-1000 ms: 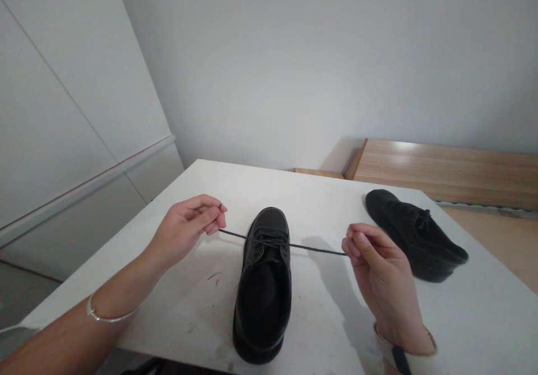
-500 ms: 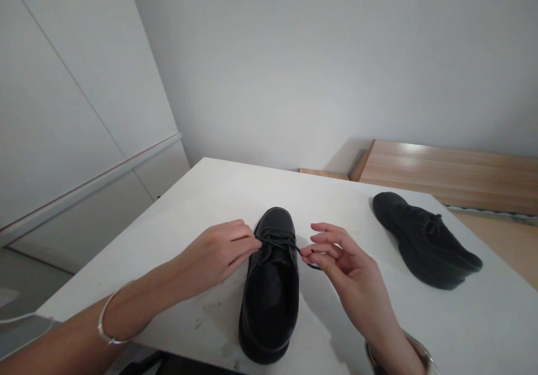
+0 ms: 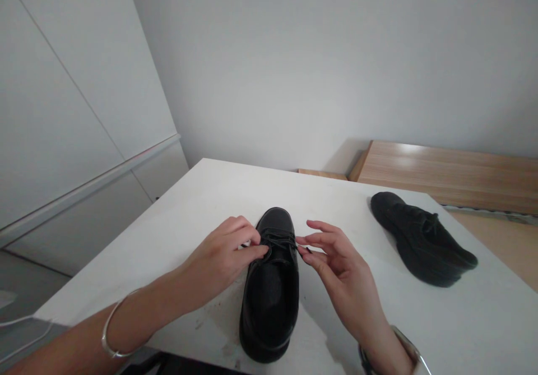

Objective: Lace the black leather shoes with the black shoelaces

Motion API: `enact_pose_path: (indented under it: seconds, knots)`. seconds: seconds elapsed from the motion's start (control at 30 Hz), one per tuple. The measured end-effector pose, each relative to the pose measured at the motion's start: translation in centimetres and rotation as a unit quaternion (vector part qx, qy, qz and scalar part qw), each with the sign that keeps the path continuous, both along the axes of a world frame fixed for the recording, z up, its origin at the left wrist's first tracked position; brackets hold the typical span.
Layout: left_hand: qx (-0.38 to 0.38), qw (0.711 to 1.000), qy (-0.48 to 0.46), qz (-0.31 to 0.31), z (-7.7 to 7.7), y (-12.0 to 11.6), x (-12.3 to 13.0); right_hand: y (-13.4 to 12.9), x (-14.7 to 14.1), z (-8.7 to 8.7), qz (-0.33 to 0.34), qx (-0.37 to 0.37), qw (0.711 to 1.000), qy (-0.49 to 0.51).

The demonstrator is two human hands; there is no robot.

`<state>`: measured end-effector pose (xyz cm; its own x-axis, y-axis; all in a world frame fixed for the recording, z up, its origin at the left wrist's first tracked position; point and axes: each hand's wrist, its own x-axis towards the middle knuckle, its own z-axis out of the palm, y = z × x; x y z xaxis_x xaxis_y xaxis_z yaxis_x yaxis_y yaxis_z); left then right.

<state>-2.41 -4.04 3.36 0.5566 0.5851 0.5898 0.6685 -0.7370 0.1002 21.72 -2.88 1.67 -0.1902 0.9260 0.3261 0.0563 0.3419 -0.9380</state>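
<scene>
In the head view a black lace-up shoe (image 3: 269, 308) stands on the white table, toe pointing away from me. Its black shoelace (image 3: 279, 239) crosses the front above the opening. At the shoe's left side, my left hand (image 3: 235, 249) is closed, thumb and fingertips at the lace; a bit of dark lace shows between them. My right hand (image 3: 336, 268) pinches a lace end at the right side, its other fingers loosely spread. The second black shoe (image 3: 420, 237), with its lace tied, lies at the right of the table.
The white table (image 3: 185, 207) has dark marks near its front edge. Behind it at right is a wood-grain board (image 3: 454, 167). A grey wall (image 3: 294, 66) rises at the back, with white panels (image 3: 75, 100) at the left.
My left thumb has moved right onto the shoe's lacing, and the left fingers are more curled. My right hand has shifted slightly left, closer to the shoe, still pinching the lace.
</scene>
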Motion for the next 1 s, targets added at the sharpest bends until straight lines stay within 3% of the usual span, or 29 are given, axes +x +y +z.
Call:
enact_pose_path:
  seconds: [0.17, 0.37, 0.47, 0.63, 0.87, 1.0]
  knots:
    - [-0.063, 0.997, -0.024, -0.029, 0.0, -0.3, 0.0, -0.2, 0.4, -0.1, 0.001, 0.027, 0.999, -0.038]
    - [-0.102, 0.995, -0.002, 0.003, 0.4, -1.1, 0.5, 0.0, 0.7, 0.2, -0.058, 0.156, 0.973, -0.158]
    - [-0.108, 0.994, 0.007, 0.007, 0.6, -1.1, 0.8, 0.0, 0.6, 0.2, -0.065, 0.182, 0.958, -0.211]
    - [-0.116, 0.993, 0.012, 0.007, 0.7, -1.0, 1.0, -0.1, 0.6, 0.1, -0.018, 0.146, 0.969, -0.199]
    - [-0.099, 0.986, 0.1, 0.087, 0.9, -1.3, 2.3, -0.2, 0.8, -0.3, -0.02, 0.221, 0.938, -0.265]
    - [-0.075, 0.985, 0.125, 0.095, 1.0, -1.3, 2.9, -0.6, 0.7, -0.3, -0.024, 0.244, 0.929, -0.279]
